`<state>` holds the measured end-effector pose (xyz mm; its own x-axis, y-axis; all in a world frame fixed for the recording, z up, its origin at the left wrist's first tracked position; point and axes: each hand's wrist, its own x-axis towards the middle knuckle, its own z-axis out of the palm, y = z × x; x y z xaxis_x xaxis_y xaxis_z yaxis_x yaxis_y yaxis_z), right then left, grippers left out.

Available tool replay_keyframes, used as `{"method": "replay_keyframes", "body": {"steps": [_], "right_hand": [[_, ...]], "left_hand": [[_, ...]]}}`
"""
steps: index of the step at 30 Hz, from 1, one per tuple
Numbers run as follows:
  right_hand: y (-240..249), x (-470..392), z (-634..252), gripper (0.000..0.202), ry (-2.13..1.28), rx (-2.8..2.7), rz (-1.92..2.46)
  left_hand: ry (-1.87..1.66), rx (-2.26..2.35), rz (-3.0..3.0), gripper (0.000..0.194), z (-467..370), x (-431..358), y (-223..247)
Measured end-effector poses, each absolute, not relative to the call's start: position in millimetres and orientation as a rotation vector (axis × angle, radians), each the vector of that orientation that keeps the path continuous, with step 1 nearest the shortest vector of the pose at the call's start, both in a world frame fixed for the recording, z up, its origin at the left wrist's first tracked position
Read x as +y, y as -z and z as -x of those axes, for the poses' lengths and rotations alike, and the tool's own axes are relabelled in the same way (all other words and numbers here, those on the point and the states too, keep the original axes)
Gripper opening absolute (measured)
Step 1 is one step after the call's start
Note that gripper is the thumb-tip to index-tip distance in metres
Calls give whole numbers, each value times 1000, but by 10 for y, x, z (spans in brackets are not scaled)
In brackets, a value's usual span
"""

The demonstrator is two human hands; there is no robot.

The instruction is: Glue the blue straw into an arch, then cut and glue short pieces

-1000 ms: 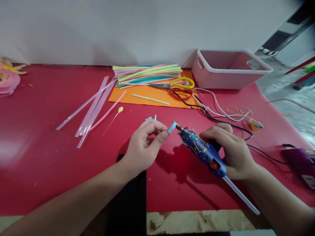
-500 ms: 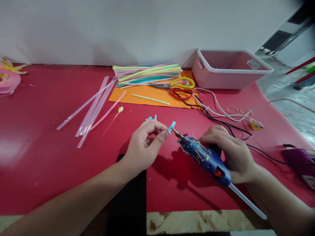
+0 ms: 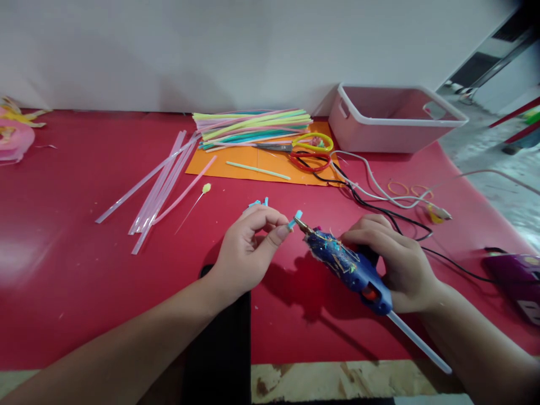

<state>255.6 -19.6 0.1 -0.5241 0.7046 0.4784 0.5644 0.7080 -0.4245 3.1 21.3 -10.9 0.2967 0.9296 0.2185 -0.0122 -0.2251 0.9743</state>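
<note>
Between the thumb and forefinger of my left hand (image 3: pixel 253 242) is a short light-blue strip (image 3: pixel 297 216), perhaps a piece cut from a pipe cleaner. My right hand (image 3: pixel 396 261) grips a blue hot glue gun (image 3: pixel 346 261), its nozzle pointing left and touching or nearly touching the strip. A clear glue stick (image 3: pixel 419 343) sticks out of the gun's back end. More small light-blue pieces (image 3: pixel 265 201) lie just beyond my left hand, partly hidden by it. To the left is a thin pin-like stem with a yellow tip (image 3: pixel 206 188).
Behind lie colourful pipe cleaners (image 3: pixel 253 129) and scissors (image 3: pixel 312 143) on orange paper (image 3: pixel 236 169). Translucent glue sticks (image 3: pixel 162 185) are at left. A pink bin (image 3: pixel 379 135) stands back right, with cables (image 3: pixel 371 197) before it. A purple object (image 3: pixel 512 281) sits far right.
The glue gun has shifted slightly left and its nozzle now overlaps the blue strip. The strip has turned a little in my left fingers.
</note>
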Motion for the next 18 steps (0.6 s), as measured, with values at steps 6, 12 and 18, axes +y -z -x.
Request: {"method": "replay_keyframes", "body": {"steps": [6,12,18], "right_hand": [[5,-195,-2561,41,-269,-2275,967],[5,-185,-2572,39,-270,-2276,984],[8,-190,-2574,38,-262,-2271,995]], "left_hand": [[-1130,870,-1558,17,-23,210,88],[-1131,858,-1570,16,-24,217,103],[-1127,854,-1560,16,-24,212,102]]}}
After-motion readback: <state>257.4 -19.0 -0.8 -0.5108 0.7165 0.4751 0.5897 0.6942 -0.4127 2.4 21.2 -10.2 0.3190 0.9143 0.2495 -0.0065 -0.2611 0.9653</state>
